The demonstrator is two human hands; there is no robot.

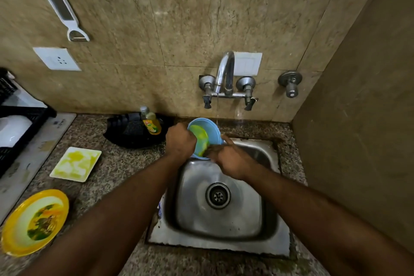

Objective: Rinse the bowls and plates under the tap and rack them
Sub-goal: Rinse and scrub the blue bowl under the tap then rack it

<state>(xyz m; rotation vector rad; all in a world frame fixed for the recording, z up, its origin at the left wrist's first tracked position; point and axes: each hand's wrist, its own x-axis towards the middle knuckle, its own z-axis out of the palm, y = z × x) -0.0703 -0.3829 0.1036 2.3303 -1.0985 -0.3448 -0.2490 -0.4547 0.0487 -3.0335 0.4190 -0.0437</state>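
Left hand point(180, 141) grips tilted blue bowl point(205, 129); right hand point(228, 159) reaches inside

Both forearms reach fwd from the bottom corners, bare, converging toward the middle. Left hand point(181, 141) is fisted, knuckles up, fingers curled over the near-left rim of the blue bowl point(205, 135), holding it tilted w/ its opening toward the camera. Right hand point(228, 159) sits just right of it, back of hand up, wrist bent slightly inward, fingers reaching into the bowl's lower inside (fingertips blurred, can't tell exact contact)
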